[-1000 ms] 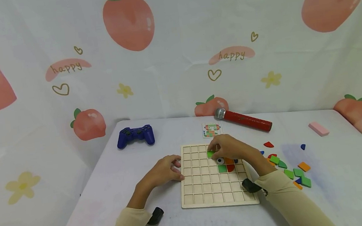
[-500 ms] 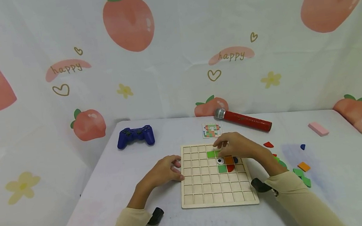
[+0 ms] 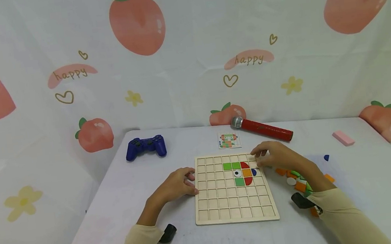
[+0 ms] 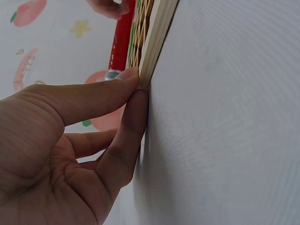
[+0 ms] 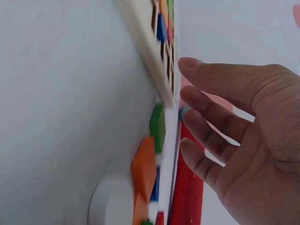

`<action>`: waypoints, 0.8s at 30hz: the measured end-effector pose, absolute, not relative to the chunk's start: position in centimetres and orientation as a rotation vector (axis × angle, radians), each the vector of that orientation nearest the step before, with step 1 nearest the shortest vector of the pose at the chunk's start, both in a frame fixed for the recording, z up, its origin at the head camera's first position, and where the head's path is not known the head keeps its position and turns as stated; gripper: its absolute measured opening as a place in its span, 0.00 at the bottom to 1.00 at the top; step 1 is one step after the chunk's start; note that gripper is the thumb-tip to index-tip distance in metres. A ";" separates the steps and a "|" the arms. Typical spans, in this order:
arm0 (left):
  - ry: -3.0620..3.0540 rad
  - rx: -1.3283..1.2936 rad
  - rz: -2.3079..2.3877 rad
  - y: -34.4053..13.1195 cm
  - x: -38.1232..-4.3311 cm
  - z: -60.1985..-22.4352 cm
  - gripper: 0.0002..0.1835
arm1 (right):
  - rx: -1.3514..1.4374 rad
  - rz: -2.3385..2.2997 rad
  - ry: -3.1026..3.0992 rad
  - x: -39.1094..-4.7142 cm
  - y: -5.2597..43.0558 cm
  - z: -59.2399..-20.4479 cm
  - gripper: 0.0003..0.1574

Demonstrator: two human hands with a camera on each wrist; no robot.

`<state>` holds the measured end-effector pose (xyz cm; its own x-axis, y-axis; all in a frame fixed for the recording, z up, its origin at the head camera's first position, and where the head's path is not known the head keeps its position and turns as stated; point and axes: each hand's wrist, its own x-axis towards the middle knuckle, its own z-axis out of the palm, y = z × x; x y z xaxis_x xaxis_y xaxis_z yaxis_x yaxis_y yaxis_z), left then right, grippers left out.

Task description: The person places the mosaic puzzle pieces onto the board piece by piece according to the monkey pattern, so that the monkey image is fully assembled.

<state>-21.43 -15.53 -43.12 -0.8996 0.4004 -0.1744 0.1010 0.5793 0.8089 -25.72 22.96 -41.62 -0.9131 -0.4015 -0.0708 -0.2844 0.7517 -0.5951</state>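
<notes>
A square wooden grid board [image 3: 223, 203] lies on the table. Its upper right cells hold two light green squares [image 3: 231, 166], a red quarter piece [image 3: 244, 165], a white eye disc [image 3: 237, 173], an orange square [image 3: 246, 173], a blue half-round piece [image 3: 254, 172], a darker green square [image 3: 239, 181] and a second red piece [image 3: 248, 180]. My left hand [image 3: 178, 185] pinches the board's left edge between thumb and index finger, as the left wrist view shows. Over the board's upper right corner hovers my right hand [image 3: 277, 155], fingers loosely bent around nothing.
Loose coloured pieces [image 3: 300, 186] lie right of the board, partly behind my right forearm. Beyond the board are a small pattern card [image 3: 229, 140] and a red microphone [image 3: 267, 129]. A blue game controller [image 3: 145, 147] sits back left, a pink block [image 3: 343, 137] back right.
My right hand has let go of a light green square beside the first one and moved right, uncovering the red piece in the upper row. My left hand has stayed at the board's edge.
</notes>
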 end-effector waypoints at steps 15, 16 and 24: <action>2.466 0.431 1.248 -15.7 -21.4 -43.3 0.41 | -0.453 -0.832 2.747 -24.6 25.5 -41.8 0.27; 2.466 0.430 1.249 -15.7 -21.4 -43.3 0.41 | -0.459 -0.834 2.746 -24.5 25.6 -41.7 0.28; 2.464 0.416 1.254 -15.6 -21.4 -43.1 0.41 | -0.434 -0.823 2.744 -24.2 26.2 -41.7 0.25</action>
<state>-21.37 -15.61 -43.13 -0.8977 0.4069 -0.1693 0.1025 0.5665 0.8177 -24.22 26.22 -41.72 -0.9261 -0.3481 -0.1454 -0.2106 0.7968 -0.5664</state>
